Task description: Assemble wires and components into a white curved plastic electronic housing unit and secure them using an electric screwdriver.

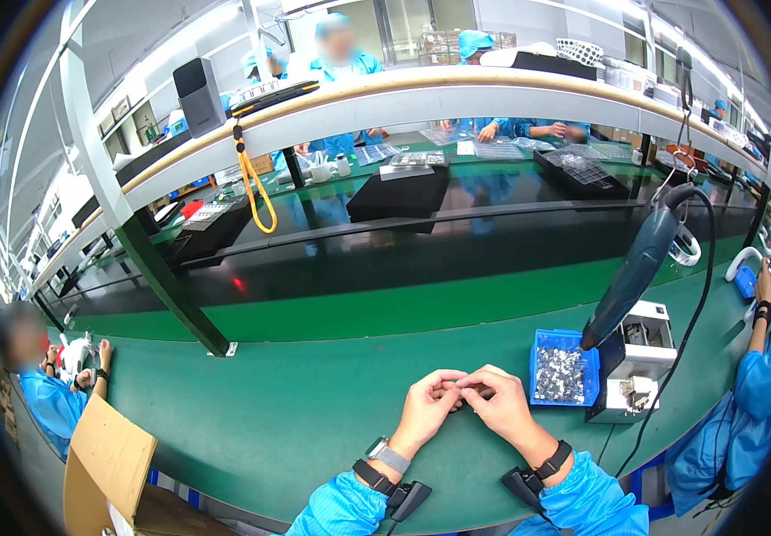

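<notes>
My left hand (426,410) and my right hand (500,404) meet over the green bench top, fingertips pinched together. Whatever lies between the fingers is too small and covered to make out. Just right of my right hand stands a blue plastic tray (592,382) filled with small silver and black parts (558,375), perhaps screws. Beside that tray sits a small black and metal bench machine (640,362). A dark electric screwdriver (637,265) hangs tilted above them, its tip near the tray's far right corner; neither hand touches it.
An open cardboard box (113,447) stands at the lower left. Co-workers sit at both sides and across the dark conveyor (359,268). A metal post (171,286) rises on the left. A yellow looped cord (256,192) hangs from the shelf (385,96). The screwdriver's cable (685,344) trails down rightward.
</notes>
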### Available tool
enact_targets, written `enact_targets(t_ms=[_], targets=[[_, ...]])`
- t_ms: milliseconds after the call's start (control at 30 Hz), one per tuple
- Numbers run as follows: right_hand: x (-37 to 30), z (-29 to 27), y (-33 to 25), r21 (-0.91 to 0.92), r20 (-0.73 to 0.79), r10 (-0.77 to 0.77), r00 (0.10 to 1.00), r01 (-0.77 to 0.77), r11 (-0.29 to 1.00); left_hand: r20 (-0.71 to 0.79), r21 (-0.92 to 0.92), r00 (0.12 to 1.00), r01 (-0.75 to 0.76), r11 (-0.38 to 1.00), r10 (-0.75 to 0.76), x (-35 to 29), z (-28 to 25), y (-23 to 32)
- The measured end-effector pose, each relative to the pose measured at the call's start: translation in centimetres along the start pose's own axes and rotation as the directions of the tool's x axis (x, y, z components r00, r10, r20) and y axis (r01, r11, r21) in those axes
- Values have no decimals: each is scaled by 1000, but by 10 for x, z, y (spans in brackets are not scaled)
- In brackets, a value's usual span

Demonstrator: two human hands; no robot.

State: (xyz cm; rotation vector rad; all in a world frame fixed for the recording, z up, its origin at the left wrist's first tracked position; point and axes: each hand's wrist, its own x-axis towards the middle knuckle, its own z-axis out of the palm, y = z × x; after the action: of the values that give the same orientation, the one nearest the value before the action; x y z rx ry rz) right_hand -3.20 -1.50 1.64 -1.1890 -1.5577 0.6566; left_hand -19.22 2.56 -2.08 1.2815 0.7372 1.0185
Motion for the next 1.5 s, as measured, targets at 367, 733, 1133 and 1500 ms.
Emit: enact_targets(t_ms=[367, 733, 1133, 1500], targets=[[0, 0, 1, 23, -3, 6, 1000, -6, 1000, -14, -1, 1000, 8, 1000, -8, 0, 1, 1], [0, 1, 3, 23, -2, 4, 1000, -4, 1000, -10, -3, 1000, 7, 1000, -7, 0, 1, 1], [-1, 0, 1, -3, -2, 1, 1000, -1, 1000, -11, -15, 1000, 12, 1000, -12, -1, 3, 2], [1, -1, -2, 0, 18, 33, 999, -33, 999, 8, -5, 1000, 3, 1000, -3, 2, -2, -3]])
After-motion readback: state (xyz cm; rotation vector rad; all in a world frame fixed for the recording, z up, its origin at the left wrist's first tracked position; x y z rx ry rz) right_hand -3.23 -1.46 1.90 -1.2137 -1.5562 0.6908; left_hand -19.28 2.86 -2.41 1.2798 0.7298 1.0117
